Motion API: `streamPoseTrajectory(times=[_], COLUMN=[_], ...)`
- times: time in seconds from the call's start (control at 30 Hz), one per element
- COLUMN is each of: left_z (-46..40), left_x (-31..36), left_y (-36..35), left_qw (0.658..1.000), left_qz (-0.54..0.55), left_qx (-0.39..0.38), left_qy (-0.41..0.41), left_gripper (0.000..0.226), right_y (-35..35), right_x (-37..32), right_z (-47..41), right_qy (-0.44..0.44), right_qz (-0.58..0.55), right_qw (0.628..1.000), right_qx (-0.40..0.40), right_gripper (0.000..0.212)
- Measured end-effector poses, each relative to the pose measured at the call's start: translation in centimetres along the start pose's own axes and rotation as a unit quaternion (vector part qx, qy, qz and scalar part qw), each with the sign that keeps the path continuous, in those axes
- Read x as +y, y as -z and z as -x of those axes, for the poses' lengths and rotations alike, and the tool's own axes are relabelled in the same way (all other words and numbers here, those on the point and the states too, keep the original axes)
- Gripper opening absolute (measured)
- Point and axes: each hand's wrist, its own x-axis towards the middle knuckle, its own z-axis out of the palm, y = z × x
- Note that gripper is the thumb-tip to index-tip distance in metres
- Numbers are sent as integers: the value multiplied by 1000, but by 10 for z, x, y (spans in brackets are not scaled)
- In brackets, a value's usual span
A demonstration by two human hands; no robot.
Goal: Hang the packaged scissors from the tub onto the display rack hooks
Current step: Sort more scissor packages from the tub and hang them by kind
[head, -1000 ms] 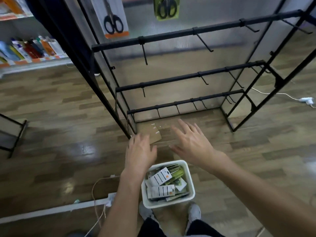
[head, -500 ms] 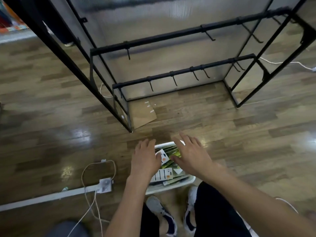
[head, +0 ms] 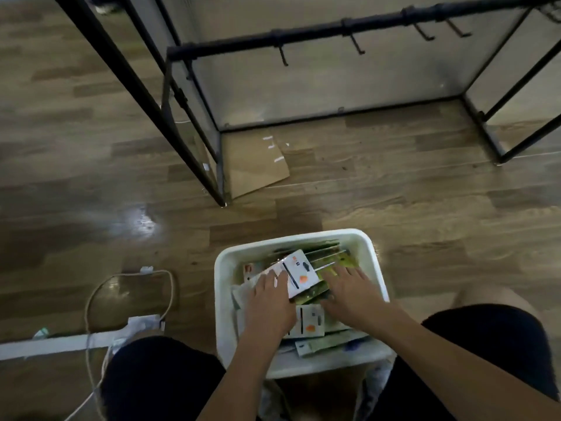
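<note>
**Q.** What did the figure show, and where did the task's goods lie?

**A.** The white tub stood on the wood floor between the person's knees; the packaged scissors lay inside it in a loose pile, white-and-orange cards uppermost, green-backed packs beneath and toward the far wall; none was yet out of the tub.

**Q.** How were the hands set?

**A.** The left hand lay on the near-left edge of the top white card, thumb at its face; whether the fingers had curled under it could not be told; the card stood tilted, far end raised, probably because it was being lifted from that edge. The right hand lay flat, fingers spread and straight, upon the green packs just beside that card; it gripped nothing and probably steadied the pile so that one pack would come away alone.

**Q.** Why was the tub placed there?

**A.** Judged as convenience; it sat near the black display rack, whose lowest visible rail carried bare hooks pointing toward the person; a brown cardboard sheet lay under the rack's near corner.

**Q.** What else was present?

**A.** A beige cable and a white power strip lay on the floor, left of the tub and well apart from the rack.
</note>
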Motion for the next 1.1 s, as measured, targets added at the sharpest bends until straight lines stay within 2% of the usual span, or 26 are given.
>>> streamPoseTrajectory(times=[0.1,0.23,0.37,0.5,0.6,0.67,0.77,0.83,0.87,0.93,0.97,1.03,1.1], left_z=[-24,-48,-48,-49,-41,-34,-27,-24,-23,-23,-20,-16,-15], left_x=[-17,-29,-27,-31,-45,-51,-50,-47,-45,-47,-46,-49,-54], left_y=[-36,-61,-69,-65,-61,-56,-44,-41,-40,-46,-46,-42,-37], left_qw=[999,997,994,990,974,952,898,846,811,688,637,596,581], left_qz=[9,21,42,61,140,231,407,523,579,715,759,789,801], left_qx=[32,74,105,123,180,202,166,95,60,17,6,-16,-36], left_qy=[9,-8,1,7,-4,14,18,30,59,126,138,149,139], left_gripper=[98,109,100,104,100,100,96,79,72,66,59,45,45], right_y=[-40,-65,-76,-90,-105,-113,-124,-127,-127,-124,-121,-118,-112], right_x=[17,37,44,39,29,23,16,16,16,14,16,22,25], right_z=[-20,-28,-13,-18,-23,-23,-27,-31,-32,-33,-33,-33,-30], right_qy=[-4,-29,-33,7,0,-6,-4,-10,-7,7,24,64,82], right_qz=[-8,-51,-70,-66,-38,-24,-6,18,18,-32,-65,-161,-262], right_qw=[1000,998,997,998,999,1000,999,997,997,998,997,985,961], right_qx=[-9,0,9,12,9,12,43,77,74,46,32,9,-15], right_gripper=[57,47,47,49,56,63,79,75,66,45,37,18,24])
